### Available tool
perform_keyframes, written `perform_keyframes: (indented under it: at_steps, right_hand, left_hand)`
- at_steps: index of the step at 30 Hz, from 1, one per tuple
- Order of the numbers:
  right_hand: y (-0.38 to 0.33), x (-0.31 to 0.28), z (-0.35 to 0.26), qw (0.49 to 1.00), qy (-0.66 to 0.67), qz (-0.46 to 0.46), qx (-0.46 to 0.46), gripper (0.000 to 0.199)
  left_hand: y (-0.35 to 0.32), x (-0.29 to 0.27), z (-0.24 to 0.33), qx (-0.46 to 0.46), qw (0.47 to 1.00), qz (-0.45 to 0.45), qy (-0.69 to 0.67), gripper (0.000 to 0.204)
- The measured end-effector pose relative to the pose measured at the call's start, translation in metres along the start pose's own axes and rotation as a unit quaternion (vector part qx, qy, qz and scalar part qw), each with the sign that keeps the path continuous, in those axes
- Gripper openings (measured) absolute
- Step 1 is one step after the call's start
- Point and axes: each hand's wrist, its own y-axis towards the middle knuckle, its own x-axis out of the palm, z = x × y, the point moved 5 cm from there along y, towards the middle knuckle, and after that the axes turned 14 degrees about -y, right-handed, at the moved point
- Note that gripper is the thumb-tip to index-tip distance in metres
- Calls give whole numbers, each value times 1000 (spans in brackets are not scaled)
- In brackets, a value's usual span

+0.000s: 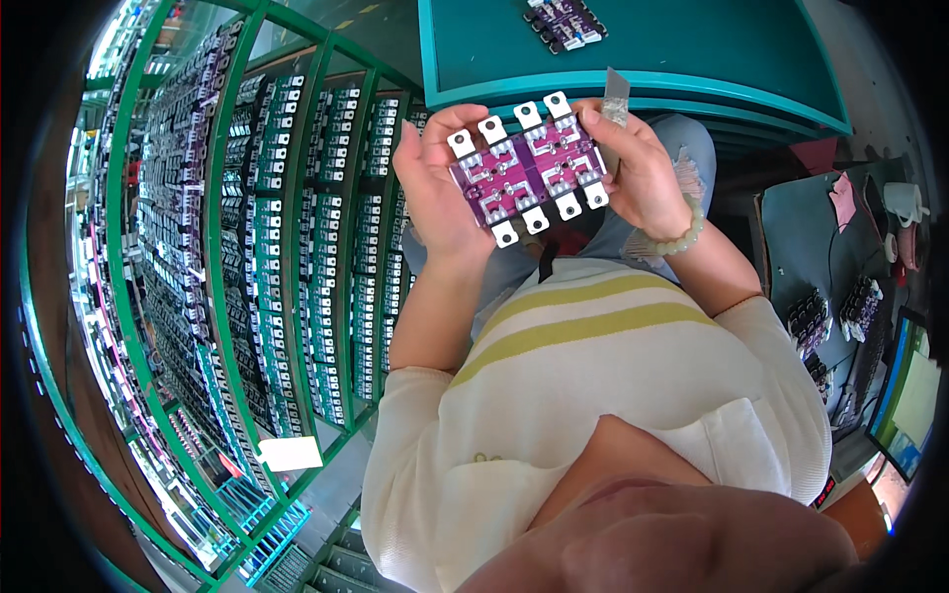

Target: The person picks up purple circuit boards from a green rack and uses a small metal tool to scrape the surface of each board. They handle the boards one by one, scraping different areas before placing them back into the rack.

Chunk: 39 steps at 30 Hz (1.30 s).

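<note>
A purple circuit board (535,176) with white terminal tabs along two opposite edges is held up in front of my body, slightly tilted. My left hand (440,193) is closed on its left edge, with the thumb and fingers spread around that side. My right hand (643,173) grips the right edge, thumb at the upper right corner. A flat grey metal blade (617,91) with a wrapped, pale handle is also held in my right hand and sticks up past the board. A bead bracelet (682,233) circles my right wrist.
A teal table (643,49) stands ahead, with another circuit board (565,24) on it. Green racks (219,296) full of boards line the left. At right, a dark work surface (791,212) carries more boards (860,308), a white mug (904,203) and a monitor (907,395).
</note>
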Motion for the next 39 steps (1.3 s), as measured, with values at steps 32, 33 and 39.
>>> perform_keyframes:
  at_steps: [32, 33, 39]
  right_hand:
    - [-2, 1, -10, 999, 20, -7, -24, 29]
    - [-4, 2, -13, 999, 25, -18, -24, 29]
    - [-18, 13, -27, 992, 80, -91, -37, 32]
  left_hand:
    - [-2, 28, 6, 26, 995, -93, 3, 69]
    - [-1, 26, 6, 20, 995, -102, 2, 70]
    - [-3, 30, 8, -11, 996, -89, -7, 68]
